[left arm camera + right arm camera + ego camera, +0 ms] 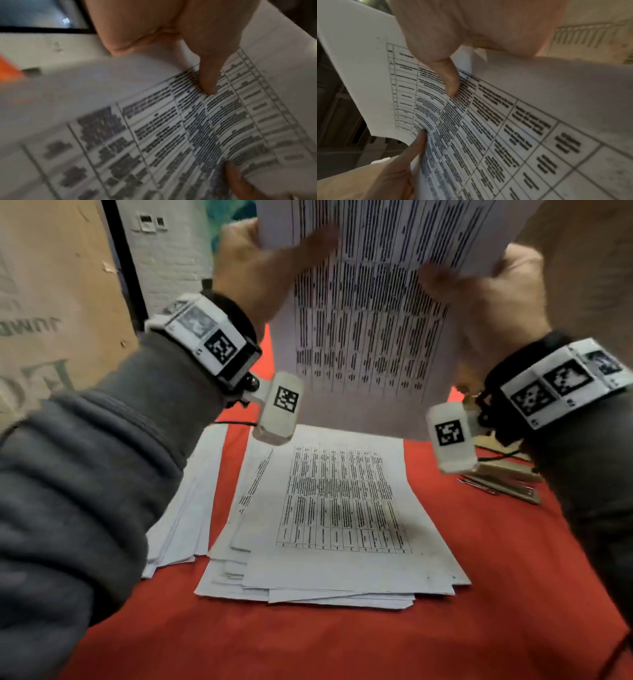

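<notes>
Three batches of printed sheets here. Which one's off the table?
The printed sheets held up between the left hand and right hand; the centre pile and the left pile lie flat on the red cloth.

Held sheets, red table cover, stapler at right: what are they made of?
Held sheets: thin matte printer paper, curving where gripped. Red table cover: probably cloth, matte, no glare. Stapler: beige top, plastic or painted metal; grey base looks metallic, blurred.
</notes>
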A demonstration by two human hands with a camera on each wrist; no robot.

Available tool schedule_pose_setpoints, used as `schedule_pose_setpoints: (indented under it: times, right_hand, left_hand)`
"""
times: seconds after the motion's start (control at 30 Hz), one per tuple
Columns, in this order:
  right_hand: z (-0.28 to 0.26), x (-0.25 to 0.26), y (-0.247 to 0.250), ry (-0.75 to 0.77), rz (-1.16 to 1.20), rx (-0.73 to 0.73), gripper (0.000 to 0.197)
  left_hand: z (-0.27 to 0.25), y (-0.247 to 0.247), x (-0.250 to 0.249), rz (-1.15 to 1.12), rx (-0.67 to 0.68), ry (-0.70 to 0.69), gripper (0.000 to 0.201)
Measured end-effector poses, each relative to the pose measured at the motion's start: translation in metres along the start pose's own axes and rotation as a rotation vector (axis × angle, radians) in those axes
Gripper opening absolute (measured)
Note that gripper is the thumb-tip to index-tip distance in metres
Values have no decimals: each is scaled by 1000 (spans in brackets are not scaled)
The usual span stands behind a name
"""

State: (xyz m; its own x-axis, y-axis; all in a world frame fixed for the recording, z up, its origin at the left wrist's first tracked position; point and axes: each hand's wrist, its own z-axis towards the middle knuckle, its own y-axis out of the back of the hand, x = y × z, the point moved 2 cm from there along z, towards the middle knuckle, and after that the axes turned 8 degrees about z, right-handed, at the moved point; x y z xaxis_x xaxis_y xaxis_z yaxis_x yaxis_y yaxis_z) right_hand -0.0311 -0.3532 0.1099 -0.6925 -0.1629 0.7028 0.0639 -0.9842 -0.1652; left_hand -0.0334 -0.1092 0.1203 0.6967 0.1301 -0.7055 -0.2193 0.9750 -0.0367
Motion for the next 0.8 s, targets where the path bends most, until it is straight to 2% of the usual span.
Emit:
schedule_pose_setpoints:
  times: [0.1,0.2,0.27,0.4,0.43,0.53,0.63,0.73,0.8]
  right_hand:
    - [-18,-35,7,-108,59,-5,39]
    - [-42,-69,16,-213,52,13,42]
    - [-48,-79,20,-250,67,5,39]
    - [-41,-69,14,-257,82,-41,34]
    - [-38,-65,13,-260,94,-58,35]
    - [-28,-63,7,-286,62,-113,33]
    - [-24,-65,3,-328,9,-144,27]
    - [-25,-62,11,-373,12,-128,15]
    - [-29,-62,20,-433,41,-84,18]
  left_hand:
    - [-22,0,32,15,16,153,21]
    - [-54,0,70,5,69,308,18]
    - [-62,0,79,8,75,352,19]
    - [-53,-6,70,33,51,303,13]
    - [-49,-9,65,67,17,273,16]
    - [-43,-16,60,313,-68,195,43]
    - [-45,-24,63,439,-54,203,38]
    - [-45,-21,61,329,19,232,22]
    - [-40,-15,58,180,71,293,14]
